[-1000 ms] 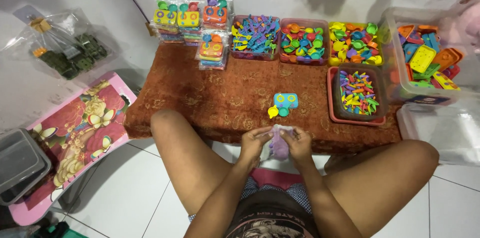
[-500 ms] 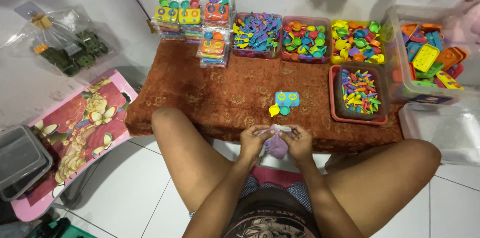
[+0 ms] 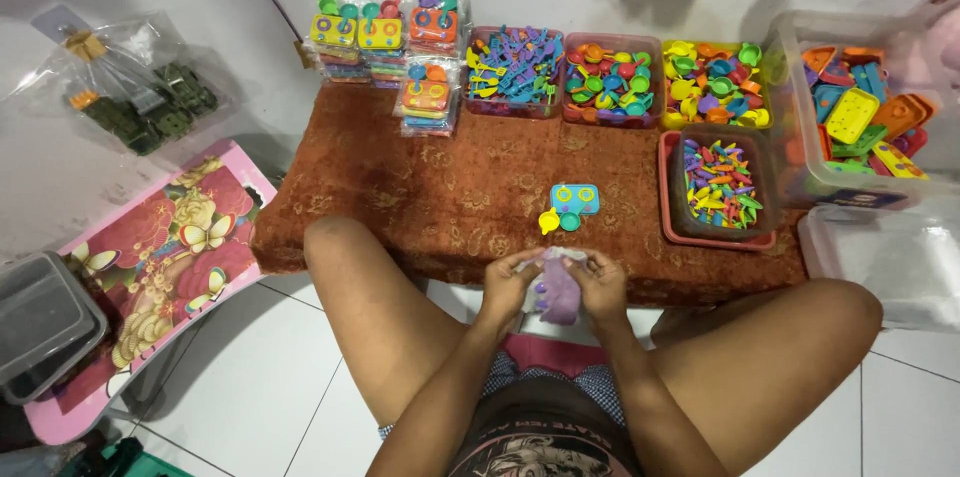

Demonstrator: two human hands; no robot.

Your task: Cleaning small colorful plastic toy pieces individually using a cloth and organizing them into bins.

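A small clear bag of purple toy pieces [image 3: 558, 289] is pinched at its top between the left hand [image 3: 508, 284] and right hand [image 3: 601, 284], held together at the near edge of the brown-clothed tabletop [image 3: 450, 187]. A blue toy stove [image 3: 574, 199] lies just beyond.

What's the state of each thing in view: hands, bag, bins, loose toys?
left hand: shut on the small clear bag's top edge.
right hand: shut on the same edge.
small clear bag: held up between both hands, purple piece inside.
blue toy stove: loose on the brown cloth, flat.
sealed toy packs: stacked, closed.
bin of small utensils: open, filled.
grey lidded box: lid on.
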